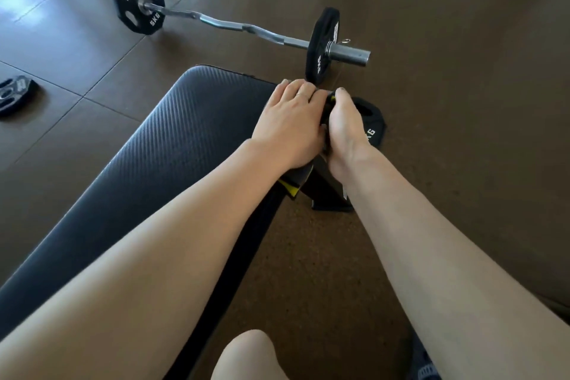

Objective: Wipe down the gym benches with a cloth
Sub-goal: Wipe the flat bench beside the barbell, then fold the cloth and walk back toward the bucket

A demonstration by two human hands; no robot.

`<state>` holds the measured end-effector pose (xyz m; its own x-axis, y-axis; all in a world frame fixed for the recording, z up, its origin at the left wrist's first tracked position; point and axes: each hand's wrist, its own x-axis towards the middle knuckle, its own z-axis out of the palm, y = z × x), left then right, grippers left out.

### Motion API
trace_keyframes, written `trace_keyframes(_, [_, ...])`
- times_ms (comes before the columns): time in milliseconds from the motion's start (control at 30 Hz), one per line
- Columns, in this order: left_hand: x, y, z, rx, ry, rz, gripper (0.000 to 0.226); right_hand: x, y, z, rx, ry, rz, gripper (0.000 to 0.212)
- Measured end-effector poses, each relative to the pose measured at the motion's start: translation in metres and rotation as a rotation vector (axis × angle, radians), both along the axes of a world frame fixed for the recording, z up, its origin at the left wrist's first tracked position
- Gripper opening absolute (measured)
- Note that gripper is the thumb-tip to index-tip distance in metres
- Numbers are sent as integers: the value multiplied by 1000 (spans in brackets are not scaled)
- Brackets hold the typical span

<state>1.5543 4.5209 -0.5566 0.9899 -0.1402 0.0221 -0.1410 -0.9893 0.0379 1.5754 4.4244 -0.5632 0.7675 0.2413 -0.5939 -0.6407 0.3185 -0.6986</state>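
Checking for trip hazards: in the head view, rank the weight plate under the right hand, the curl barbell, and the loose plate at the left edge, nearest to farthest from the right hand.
1. Black weight plate, directly beneath the right hand.
2. Grey curl barbell, ahead on the floor.
3. Loose black plate, far left edge.

At your eleven o'clock a curl bar (243, 28) lies on the brown tiled floor (447, 40), a black plate (138, 2) on its far end (marked 5KG) and another plate (322, 46) on its near end. At nine o'clock a loose plate (14, 95) lies flat. Another (368, 123) lies at one o'clock.
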Motion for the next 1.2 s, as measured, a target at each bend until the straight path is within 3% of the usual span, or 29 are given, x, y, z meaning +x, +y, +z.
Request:
trace_keyframes(133, [21, -4, 7, 70, 13, -30, 33, -11, -5, -5, -61, 84, -22, 48])
trace_keyframes(267, [29, -14, 14, -91, 30, 121, 25, -17, -25, -2, -97, 156, -44, 41])
trace_keyframes(333, [32, -19, 25, -370, 19, 325, 23, -17, -43, 9, -120, 205, -43, 44])
trace_keyframes(400, [34, -27, 46, -780, 66, 535, 23, -13, -65, 28, -159, 222, -28, 44])
trace_keyframes(500, [25, -60, 90, -1365, 325, 685, 22, -6, -92, 74, -167, 216, 23, 52])
trace_keyframes(567, [17, -87, 125, -1514, 503, 735, 23, -3, -109, 110, -212, 204, 67, 53])
trace_keyframes(733, [10, -134, 221, -1499, 643, 842, 29, -10, -165, 216, -211, 242, 123, 37])
trace_keyframes(933, [12, -177, 342, -1427, 692, 755, 20, -22, -224, 335, -194, 289, 99, 27])
trace_keyframes(1100, [7, -209, 408, -1368, 814, 730, 22, -35, -264, 404, -194, 299, 117, 54])
trace_keyframes(1200, [9, -228, 432, -1313, 841, 735, 17, -40, -287, 435, -366, 277, 224, 71])
